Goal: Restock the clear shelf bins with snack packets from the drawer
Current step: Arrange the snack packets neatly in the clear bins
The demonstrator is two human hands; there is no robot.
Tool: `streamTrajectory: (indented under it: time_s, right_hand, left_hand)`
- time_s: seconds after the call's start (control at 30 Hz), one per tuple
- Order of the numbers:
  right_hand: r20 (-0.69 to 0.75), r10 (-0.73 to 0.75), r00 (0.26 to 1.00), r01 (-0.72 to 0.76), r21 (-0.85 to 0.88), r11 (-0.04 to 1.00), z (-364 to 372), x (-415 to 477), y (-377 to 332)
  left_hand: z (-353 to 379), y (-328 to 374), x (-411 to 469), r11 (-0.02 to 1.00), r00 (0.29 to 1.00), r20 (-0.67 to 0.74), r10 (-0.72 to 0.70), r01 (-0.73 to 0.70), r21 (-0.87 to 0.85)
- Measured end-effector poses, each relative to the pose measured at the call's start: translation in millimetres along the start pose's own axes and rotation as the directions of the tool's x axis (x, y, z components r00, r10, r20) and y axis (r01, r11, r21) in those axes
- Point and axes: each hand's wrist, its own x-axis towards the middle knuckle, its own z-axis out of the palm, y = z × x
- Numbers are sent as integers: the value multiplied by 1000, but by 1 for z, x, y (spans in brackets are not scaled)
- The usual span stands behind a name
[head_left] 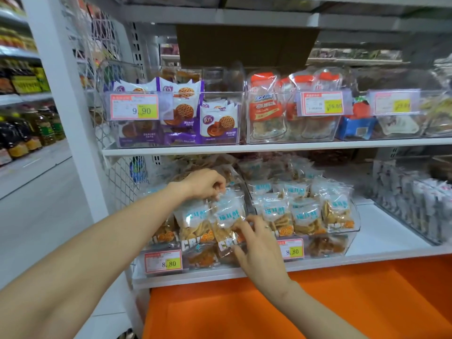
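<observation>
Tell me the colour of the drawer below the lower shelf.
The drawer is bright orange, seen in the head view.

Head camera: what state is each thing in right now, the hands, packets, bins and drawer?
left hand: pinches the snack packet's top edge.
right hand: grips the same packet's lower part.
snack packet: upright, at the front of the lower left bin.
lower left bin: packed with packets.
lower middle bin: full of packets.
orange drawer: pulled open under the shelf.
</observation>
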Motion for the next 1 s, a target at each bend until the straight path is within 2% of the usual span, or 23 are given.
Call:
streamTrajectory:
  time_s: [0.17,0.27,0.47,0.6,0.63,0.73,0.77,0.83,0.93,1.0]
  right_hand:
    - [-125,20,992,-37,-129,991,12,21,-10]
    - [-129,39,991,-68,-228,971,18,29,-14]
    - [-79,-82,993,44,-400,916,13,29,-1]
    - [-35,-115,993,90,-414,906,9,38,6]
    - [-37,-121,992,95,-423,901,8,42,7]
    - [-40,-134,990,103,-443,891,10,49,8]
    - [-40,-132,990,102,-434,895,11,49,7]
    - [-33,-121,992,97,-410,907,14,46,8]
    - [-5,-137,991,124,-386,914,13,41,12]
    - [27,-158,987,157,-374,914,10,41,16]
  left_hand:
    - [1,-4,3,997,998,-58,-23,19,-81]
    - [1,-4,4,994,997,-68,-23,15,-112]
    - [-4,-2,-8,992,996,-91,26,-37,-121]
    - [-10,1,-48,993,950,-294,106,-85,86]
    - [-9,1,-62,989,954,-279,105,-73,125]
    - [6,2,-97,937,997,-33,72,-56,344]
    - [13,0,-101,911,997,-2,72,-65,406]
    - [19,-4,-103,883,996,-21,90,-69,465]
    - [17,-10,-101,798,963,-55,265,-187,573]
    - [14,-14,-100,804,942,-79,326,-232,547]
